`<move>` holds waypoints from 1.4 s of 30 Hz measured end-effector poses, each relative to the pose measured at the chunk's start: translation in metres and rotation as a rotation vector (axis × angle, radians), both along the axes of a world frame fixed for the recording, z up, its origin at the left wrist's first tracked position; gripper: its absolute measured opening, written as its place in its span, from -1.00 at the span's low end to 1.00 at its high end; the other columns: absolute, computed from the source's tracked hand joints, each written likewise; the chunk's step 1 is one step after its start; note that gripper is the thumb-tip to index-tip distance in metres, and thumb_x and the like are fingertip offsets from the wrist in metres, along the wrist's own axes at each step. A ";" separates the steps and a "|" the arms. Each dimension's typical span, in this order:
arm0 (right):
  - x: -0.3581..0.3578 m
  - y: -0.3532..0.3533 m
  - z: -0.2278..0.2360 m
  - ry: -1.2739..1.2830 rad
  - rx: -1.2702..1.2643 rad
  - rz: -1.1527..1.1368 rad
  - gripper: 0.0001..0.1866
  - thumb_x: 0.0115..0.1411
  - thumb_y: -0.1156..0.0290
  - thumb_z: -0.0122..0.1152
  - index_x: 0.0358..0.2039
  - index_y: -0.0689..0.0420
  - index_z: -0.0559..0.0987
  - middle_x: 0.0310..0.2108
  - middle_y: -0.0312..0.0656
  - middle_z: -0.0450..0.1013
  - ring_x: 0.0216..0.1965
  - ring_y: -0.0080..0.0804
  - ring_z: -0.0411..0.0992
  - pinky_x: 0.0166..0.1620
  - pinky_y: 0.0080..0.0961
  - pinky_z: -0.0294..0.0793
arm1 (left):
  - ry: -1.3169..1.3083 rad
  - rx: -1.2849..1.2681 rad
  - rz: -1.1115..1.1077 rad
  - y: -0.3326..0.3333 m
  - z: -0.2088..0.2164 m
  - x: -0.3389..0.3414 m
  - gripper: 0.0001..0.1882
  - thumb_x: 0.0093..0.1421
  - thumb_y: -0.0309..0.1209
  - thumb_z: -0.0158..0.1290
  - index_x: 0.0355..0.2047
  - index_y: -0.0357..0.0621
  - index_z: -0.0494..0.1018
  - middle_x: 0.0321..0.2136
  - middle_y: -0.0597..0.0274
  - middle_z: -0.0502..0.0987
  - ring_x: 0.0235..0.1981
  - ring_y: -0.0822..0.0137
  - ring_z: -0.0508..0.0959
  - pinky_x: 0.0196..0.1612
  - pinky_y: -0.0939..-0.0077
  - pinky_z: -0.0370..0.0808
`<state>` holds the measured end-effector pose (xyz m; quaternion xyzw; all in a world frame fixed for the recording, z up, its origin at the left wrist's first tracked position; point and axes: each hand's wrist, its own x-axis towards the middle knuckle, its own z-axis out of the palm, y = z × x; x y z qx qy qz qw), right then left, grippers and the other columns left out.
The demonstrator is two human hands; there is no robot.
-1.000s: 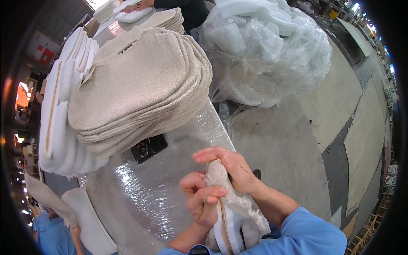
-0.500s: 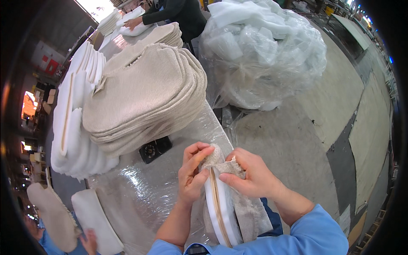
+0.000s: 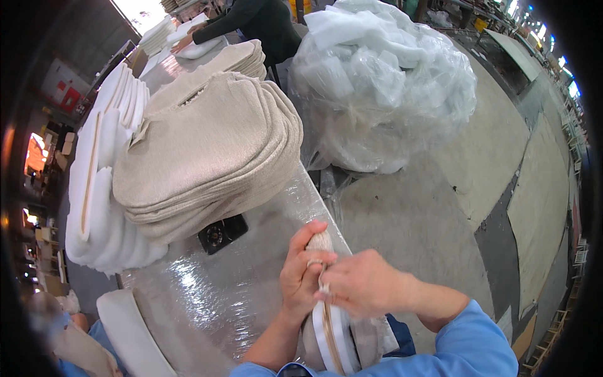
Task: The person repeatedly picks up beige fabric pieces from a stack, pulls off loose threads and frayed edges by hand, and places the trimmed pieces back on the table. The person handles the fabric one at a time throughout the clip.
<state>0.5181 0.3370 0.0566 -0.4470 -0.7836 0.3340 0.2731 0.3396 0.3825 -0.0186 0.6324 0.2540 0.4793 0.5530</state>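
Close in front of me, a white padded cushion insert (image 3: 326, 342) stands on edge, with a tan strip running along its middle. A beige fabric cover (image 3: 321, 240) wraps its far end, and more beige cloth hangs at its sides. My left hand (image 3: 300, 276) is closed round the cover's far end, thumb and fingers bent over the cloth. Pinched against it, my right hand (image 3: 364, 286) grips the cover's frayed edge just above the insert. Parts of both hands' fingers hide where the cloth meets the padding.
A tall stack of beige covers (image 3: 207, 151) lies on the plastic-wrapped table (image 3: 201, 295), beside white padded inserts (image 3: 85, 195). A black object (image 3: 223, 234) sits before it. A plastic bag of white wadding (image 3: 383, 94) stands right. People work at the far end and lower left, near a white insert (image 3: 135, 333).
My right hand has moved left and turned over, its fingers now bunched beside my left hand. The cloth is drawn together over the insert's far end. The lower-left person's cover has moved down.
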 end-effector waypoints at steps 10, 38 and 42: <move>0.032 0.040 -0.115 1.156 -0.301 -0.156 -0.54 0.50 0.04 0.10 -0.25 0.26 0.59 -0.29 -0.21 0.58 -0.22 -0.44 0.53 -0.17 -0.46 0.46 | 0.008 0.029 0.219 -0.024 -0.002 -0.002 -0.66 0.48 -0.13 0.11 -0.24 -0.08 0.73 0.11 0.19 0.31 0.32 0.09 0.29 0.41 0.10 0.19; 0.037 0.004 -0.025 0.189 -0.276 -0.267 -0.66 0.40 0.17 0.25 -0.36 0.18 0.48 -0.43 -0.01 0.47 -0.35 0.04 0.49 -0.30 -0.11 0.43 | 0.597 0.182 0.037 0.025 0.037 -0.010 -0.66 0.18 -0.79 0.15 -0.05 -0.26 0.58 -0.07 0.08 0.58 -0.22 0.30 0.68 -0.17 0.46 0.63; 0.035 0.003 -0.027 0.140 -0.167 -0.221 -0.67 0.43 0.19 0.20 -0.36 0.18 0.46 -0.43 -0.02 0.45 -0.34 0.05 0.49 -0.30 -0.07 0.44 | 0.563 0.608 0.107 0.039 0.025 -0.006 -0.62 0.09 -0.77 0.22 -0.08 -0.22 0.58 -0.18 0.04 0.62 -0.29 0.18 0.70 -0.26 0.38 0.65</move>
